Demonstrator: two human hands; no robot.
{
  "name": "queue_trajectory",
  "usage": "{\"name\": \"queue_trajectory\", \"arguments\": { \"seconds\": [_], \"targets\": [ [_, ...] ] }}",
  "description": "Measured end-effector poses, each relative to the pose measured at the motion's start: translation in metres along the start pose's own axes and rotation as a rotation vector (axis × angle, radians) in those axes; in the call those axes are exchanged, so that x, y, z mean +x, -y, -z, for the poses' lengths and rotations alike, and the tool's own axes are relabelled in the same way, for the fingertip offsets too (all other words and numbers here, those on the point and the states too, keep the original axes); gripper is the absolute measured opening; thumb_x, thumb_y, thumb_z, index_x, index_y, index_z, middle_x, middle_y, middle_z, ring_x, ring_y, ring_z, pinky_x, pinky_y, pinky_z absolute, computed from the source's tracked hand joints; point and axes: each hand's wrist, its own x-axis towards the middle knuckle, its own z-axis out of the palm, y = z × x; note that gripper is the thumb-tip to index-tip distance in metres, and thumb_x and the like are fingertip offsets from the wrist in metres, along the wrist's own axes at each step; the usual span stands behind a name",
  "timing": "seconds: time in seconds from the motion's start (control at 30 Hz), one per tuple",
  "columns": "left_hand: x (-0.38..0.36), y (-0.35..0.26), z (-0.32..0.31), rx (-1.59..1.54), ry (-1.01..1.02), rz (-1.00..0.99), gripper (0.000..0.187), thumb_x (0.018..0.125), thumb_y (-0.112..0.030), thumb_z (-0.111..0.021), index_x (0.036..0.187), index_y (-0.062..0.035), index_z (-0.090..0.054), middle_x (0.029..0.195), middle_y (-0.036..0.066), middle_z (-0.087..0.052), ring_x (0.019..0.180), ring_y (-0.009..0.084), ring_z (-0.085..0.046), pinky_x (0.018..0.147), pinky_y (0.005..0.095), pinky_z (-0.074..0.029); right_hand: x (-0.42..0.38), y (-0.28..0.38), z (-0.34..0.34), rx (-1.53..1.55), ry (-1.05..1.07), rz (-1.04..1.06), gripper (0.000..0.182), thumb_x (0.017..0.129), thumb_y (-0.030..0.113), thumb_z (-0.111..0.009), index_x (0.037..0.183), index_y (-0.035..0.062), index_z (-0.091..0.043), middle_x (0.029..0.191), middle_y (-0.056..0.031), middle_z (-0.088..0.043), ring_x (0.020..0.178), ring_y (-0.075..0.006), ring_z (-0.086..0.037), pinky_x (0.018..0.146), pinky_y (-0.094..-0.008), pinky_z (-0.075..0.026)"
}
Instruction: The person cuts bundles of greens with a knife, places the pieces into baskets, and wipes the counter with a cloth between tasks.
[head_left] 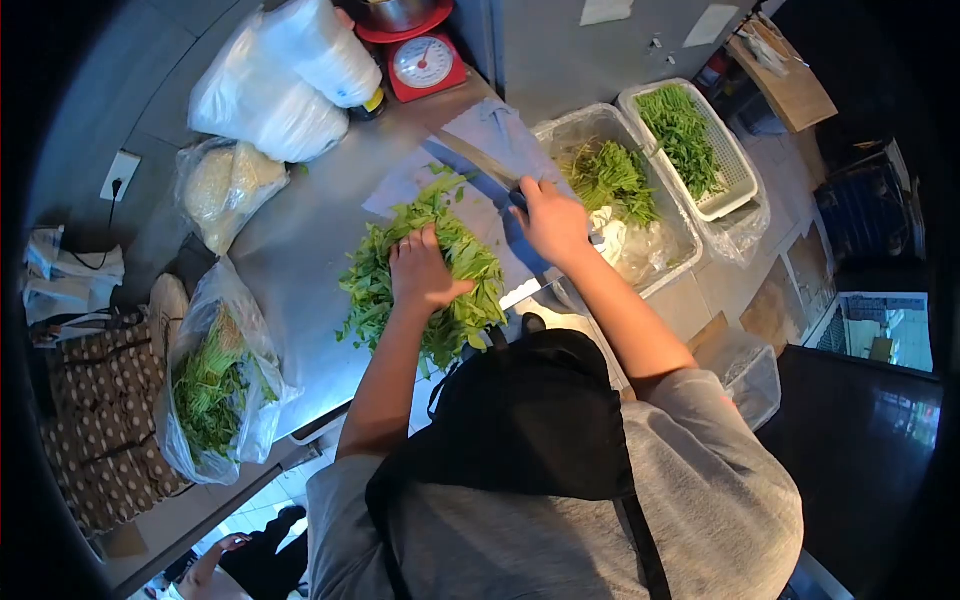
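Note:
My left hand [422, 272] lies with its fingers apart on a heap of leafy greens [470, 262], pressing on the leaves. The heap rests on the metal table [290, 270], partly over a bluish cloth or sheet [485, 215]. In my right hand [552, 222] is the handle of a large knife [472, 157], its blade pointing up and to the left above the sheet. The blade does not touch the greens under my left hand.
Right of the table stand a lined crate [690, 245] with cut stems and a white basket [745, 190] of greens. Bagged greens [210, 400] lie at the left, plastic bags [285, 85] and a red scale [428, 65] at the back. Another person [265, 560] is at lower left.

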Motion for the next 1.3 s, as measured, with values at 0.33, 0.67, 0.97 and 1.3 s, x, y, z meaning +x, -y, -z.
{"name": "queue_trajectory", "arguments": {
  "seconds": [0.33, 0.67, 0.97, 1.3],
  "targets": [
    [-0.002, 0.019, -0.027, -0.265, -0.285, -0.157, 0.106, 0.047, -0.049, -0.084, 0.129, 0.0022, -0.041, 0.121, 0.021, -0.051, 0.116, 0.0348, -0.047, 0.101, 0.0477, -0.033, -0.057, 0.015, -0.039, 0.495, 0.04, -0.062, 0.031, 0.08, 0.013, -0.069, 0.104, -0.0002, -0.053, 0.09, -0.0142, -0.055, 0.084, -0.0262, -0.056, 0.074, -0.0358, -0.046],
    [0.044, 0.045, 0.032, -0.387, 0.377, -0.122, 0.116, 0.044, -0.073, -0.073, 0.127, 0.0026, -0.045, 0.119, 0.019, -0.058, 0.108, 0.0311, -0.058, 0.091, 0.0403, -0.046, -0.061, 0.068, -0.04, 1.41, 0.55, -0.817, 0.045, 0.078, 0.015, -0.072, 0.116, 0.0014, -0.051, 0.104, -0.0089, -0.06, 0.097, -0.0238, -0.057, 0.087, -0.0369, -0.043],
    [0.036, 0.08, 0.035, -0.623, 0.273, -0.326, 0.078, 0.046, -0.053, -0.083, 0.104, -0.0036, -0.065, 0.102, 0.019, -0.065, 0.091, 0.0302, -0.063, 0.079, 0.0383, -0.05, -0.049, 0.131, -0.032, 1.489, 0.362, -0.764, 0.049, 0.066, 0.005, -0.079, 0.11, 0.0038, -0.057, 0.098, -0.0074, -0.064, 0.089, -0.0201, -0.061, 0.077, -0.0358, -0.05],
    [-0.032, 0.134, 0.02, -1.315, 0.144, -0.169, 0.085, 0.052, -0.007, -0.087, 0.125, 0.0005, -0.044, 0.117, 0.012, -0.057, 0.107, 0.0206, -0.056, 0.092, 0.0354, -0.046, -0.054, 0.177, -0.054, 1.192, 0.257, -0.425, 0.106, 0.053, 0.015, -0.089, 0.137, 0.0032, -0.025, 0.128, -0.0131, -0.051, 0.116, -0.0236, -0.049, 0.1, -0.0361, -0.04]
  ]
}}
